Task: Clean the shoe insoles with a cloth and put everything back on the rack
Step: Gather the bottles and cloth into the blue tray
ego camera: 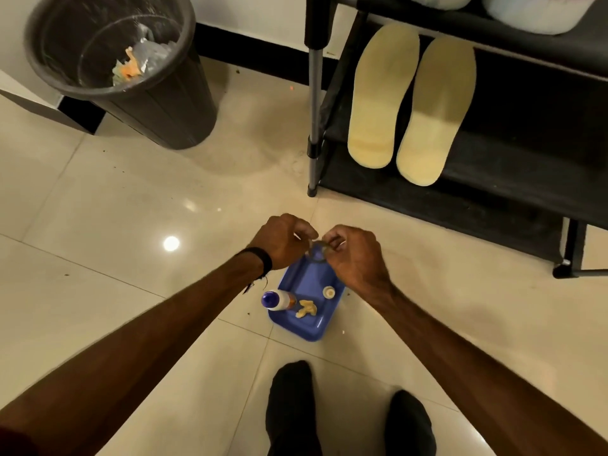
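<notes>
Both hands meet over the far end of the blue plastic tray (307, 327): the left hand (283, 240) and right hand (353, 255) each pinch a small clear, thin object (316, 251), too blurred to identify. The two pale yellow foam insoles (411, 103) lean side by side on the black shoe rack (513, 179), far right. If either pinch slips, I judge it could drop onto the tray beside the blue-capped bottle (278, 299).

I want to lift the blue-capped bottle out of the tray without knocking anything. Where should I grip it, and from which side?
Probably around the body just below the cap, coming straight down from above. The bottle stands upright at the left edge of the blue tray, its cap facing the camera, with a crumpled yellowish scrap close on its right. Wrapping from the open left side should avoid that.
</notes>
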